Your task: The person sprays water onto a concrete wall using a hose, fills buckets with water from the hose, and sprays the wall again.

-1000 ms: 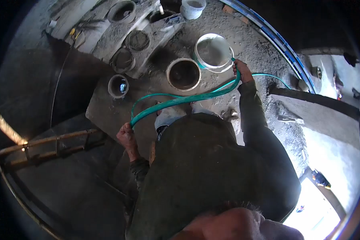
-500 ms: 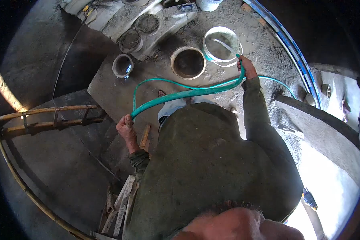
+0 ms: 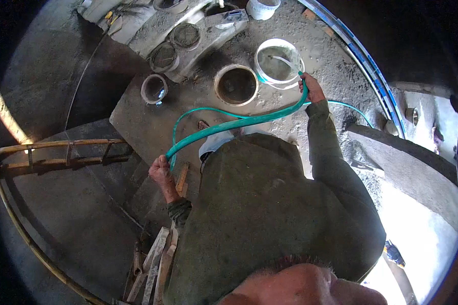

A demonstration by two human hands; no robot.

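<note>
A green hose [image 3: 229, 126] runs in a curve across the front of my body. My right hand [image 3: 313, 87] is closed around it near its open end, and water streams from there into a white bucket [image 3: 257, 63]. Farther along the hose, my left hand [image 3: 161, 170] grips it with the fingers wrapped round. Beside the white bucket stands a round tub [image 3: 217, 87] holding dark liquid. A smaller bucket [image 3: 144, 91] sits to its left.
Several more buckets [image 3: 186, 36] stand at the back left by a concrete ledge. A wooden ladder [image 3: 61, 145] is at the left, with wood pieces [image 3: 158, 254] low on that side. A blue-and-white tiled edge [image 3: 364, 56] curves along the right.
My left hand and the hose near it have dropped slightly lower in view. The right hand keeps its hold, and the water stream still falls into the white bucket.
</note>
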